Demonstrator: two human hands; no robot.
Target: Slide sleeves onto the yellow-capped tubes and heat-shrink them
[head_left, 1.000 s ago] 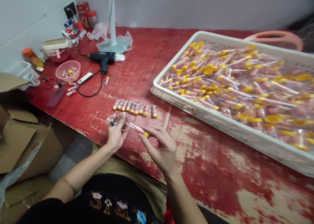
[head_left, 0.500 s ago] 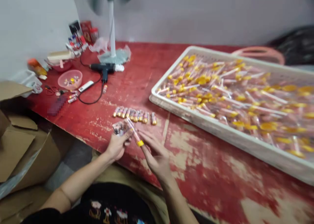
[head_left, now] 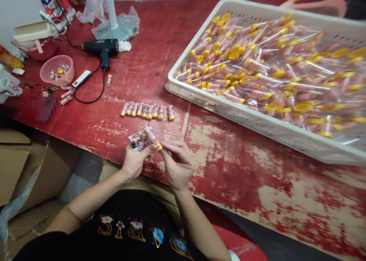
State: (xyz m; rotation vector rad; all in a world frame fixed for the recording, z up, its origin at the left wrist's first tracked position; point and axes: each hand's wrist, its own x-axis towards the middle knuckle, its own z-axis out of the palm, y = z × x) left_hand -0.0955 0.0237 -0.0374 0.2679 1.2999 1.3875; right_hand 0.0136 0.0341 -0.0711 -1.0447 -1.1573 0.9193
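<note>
My left hand (head_left: 135, 161) is closed around a small bunch of printed clear plastic sleeves (head_left: 135, 139). A small clear tube with a yellow cap (head_left: 152, 136) slants between my hands, a printed sleeve apparently around it. My left thumb presses near its capped end. The fingertips of my right hand (head_left: 179, 165) pinch that yellow end. Just beyond my hands, a row of short wrapped tubes (head_left: 145, 110) stands on the red table (head_left: 217, 146), yellow ends toward me. One more wrapped tube (head_left: 171, 113) is slightly apart at the row's right.
A white perforated tray (head_left: 257, 133) full of yellow-capped tubes takes up the right side. Far left are a black heat gun (head_left: 100, 49) with its cord, a pink basket (head_left: 58, 76) and scissors (head_left: 36, 87). Cardboard boxes (head_left: 20, 169) stand below the table's left edge.
My view has tilted down. The tube has come into a printed sleeve at my left hand, and my right fingers have closed in on its yellow end.
</note>
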